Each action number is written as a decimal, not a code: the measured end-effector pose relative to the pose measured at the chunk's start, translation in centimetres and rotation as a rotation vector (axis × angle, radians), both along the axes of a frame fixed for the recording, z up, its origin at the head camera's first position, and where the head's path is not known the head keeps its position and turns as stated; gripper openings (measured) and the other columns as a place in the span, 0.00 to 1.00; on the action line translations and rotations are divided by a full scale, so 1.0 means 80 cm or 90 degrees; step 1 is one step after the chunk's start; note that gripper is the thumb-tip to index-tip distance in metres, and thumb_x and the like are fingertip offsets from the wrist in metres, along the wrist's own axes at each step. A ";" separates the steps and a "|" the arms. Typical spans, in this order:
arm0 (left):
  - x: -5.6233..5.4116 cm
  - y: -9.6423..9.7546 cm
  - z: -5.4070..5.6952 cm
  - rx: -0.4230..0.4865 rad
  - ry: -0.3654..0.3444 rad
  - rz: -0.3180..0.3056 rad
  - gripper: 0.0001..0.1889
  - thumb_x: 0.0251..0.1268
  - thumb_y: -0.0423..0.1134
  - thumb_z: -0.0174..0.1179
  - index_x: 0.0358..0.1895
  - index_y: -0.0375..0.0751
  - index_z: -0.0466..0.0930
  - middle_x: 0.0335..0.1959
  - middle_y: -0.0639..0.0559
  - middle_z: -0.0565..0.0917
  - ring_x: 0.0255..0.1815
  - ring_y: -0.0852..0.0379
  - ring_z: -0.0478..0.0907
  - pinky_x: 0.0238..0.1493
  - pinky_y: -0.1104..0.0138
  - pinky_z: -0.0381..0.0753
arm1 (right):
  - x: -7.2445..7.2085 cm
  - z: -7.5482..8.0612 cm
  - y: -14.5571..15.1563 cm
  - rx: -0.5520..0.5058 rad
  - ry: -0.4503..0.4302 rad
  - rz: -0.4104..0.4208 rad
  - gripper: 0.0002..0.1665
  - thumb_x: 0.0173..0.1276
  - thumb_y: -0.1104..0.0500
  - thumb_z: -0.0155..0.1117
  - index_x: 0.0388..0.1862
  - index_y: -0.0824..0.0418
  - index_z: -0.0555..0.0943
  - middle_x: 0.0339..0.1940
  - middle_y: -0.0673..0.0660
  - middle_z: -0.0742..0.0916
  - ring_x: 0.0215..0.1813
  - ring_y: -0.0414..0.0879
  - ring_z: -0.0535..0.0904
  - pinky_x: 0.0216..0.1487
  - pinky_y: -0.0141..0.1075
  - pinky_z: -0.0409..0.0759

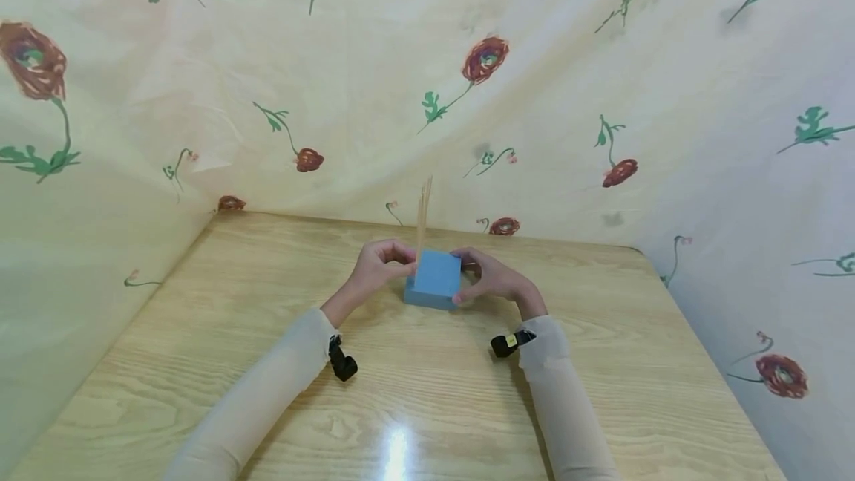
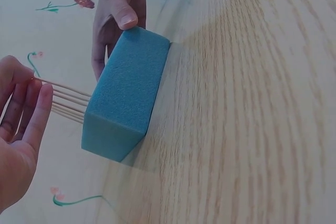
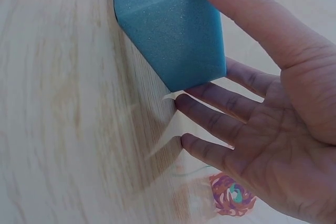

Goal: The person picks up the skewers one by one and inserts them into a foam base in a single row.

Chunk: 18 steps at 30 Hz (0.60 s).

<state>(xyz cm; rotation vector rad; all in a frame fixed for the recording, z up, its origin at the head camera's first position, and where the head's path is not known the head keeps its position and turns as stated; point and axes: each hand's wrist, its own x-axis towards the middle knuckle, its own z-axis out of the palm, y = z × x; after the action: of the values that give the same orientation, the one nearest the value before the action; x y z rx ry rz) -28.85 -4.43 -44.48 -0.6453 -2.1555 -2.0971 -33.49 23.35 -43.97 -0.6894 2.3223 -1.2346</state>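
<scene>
A blue foam block (image 1: 437, 273) lies on the wooden table, with several thin wooden sticks (image 1: 422, 221) standing upright at its left side. In the left wrist view, those sticks (image 2: 68, 98) run in a row from the top of the block (image 2: 128, 82). My left hand (image 1: 382, 271) pinches one stick between thumb and fingertips, just above the foam. From the right, my right hand (image 1: 490, 277) holds the block, thumb on its near side and fingers behind. The right wrist view shows the thumb against the foam (image 3: 173, 30) and the lower fingers (image 3: 210, 114) spread near the tabletop.
The wood-grain table (image 1: 427, 392) extends around the block to a back edge. Behind it and at both sides hangs a pale cloth (image 1: 374, 80) with printed red flowers. A black strap with a small device (image 1: 343, 362) sits on each sleeve cuff.
</scene>
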 end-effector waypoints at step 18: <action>0.001 0.002 0.003 0.001 -0.002 0.021 0.07 0.63 0.27 0.68 0.42 0.26 0.85 0.42 0.34 0.87 0.37 0.62 0.84 0.42 0.71 0.84 | -0.002 -0.002 0.000 0.005 -0.002 -0.004 0.54 0.55 0.60 0.83 0.76 0.62 0.63 0.76 0.64 0.69 0.78 0.65 0.62 0.80 0.60 0.57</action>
<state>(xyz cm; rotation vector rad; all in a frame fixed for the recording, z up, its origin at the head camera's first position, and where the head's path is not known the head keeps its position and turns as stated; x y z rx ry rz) -28.76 -4.29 -44.27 -0.6020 -2.1505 -2.0851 -33.64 23.33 -44.12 -0.6767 2.3276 -1.2281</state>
